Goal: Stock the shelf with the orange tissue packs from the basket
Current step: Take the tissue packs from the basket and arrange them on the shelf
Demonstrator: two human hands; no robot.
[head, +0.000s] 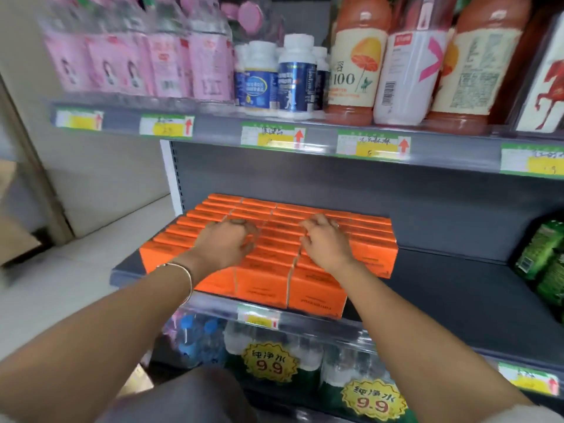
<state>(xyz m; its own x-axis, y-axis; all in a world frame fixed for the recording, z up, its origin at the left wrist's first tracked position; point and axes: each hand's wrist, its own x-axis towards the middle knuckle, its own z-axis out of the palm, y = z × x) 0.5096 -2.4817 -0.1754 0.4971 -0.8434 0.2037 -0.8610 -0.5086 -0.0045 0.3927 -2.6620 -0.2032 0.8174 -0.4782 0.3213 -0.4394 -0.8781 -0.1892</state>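
Note:
Several orange tissue packs (pixel 265 285) stand in tight rows on the left half of the grey middle shelf (pixel 457 288). My left hand (pixel 227 244) rests on top of the packs with its fingers curled, touching the left-middle rows. My right hand (pixel 328 241) lies on the packs a little to the right, fingers bent down onto their tops. Whether either hand grips a pack is unclear. The front row reaches the shelf's front edge. No basket is in view.
Green packets (pixel 546 254) sit at the shelf's right end. The shelf above holds pink bottles (pixel 137 56), white jars (pixel 293 77) and orange drink bottles (pixel 357 65). Bottled water packs with yellow 9.9 tags (pixel 270 363) fill the shelf below. Pale floor lies left.

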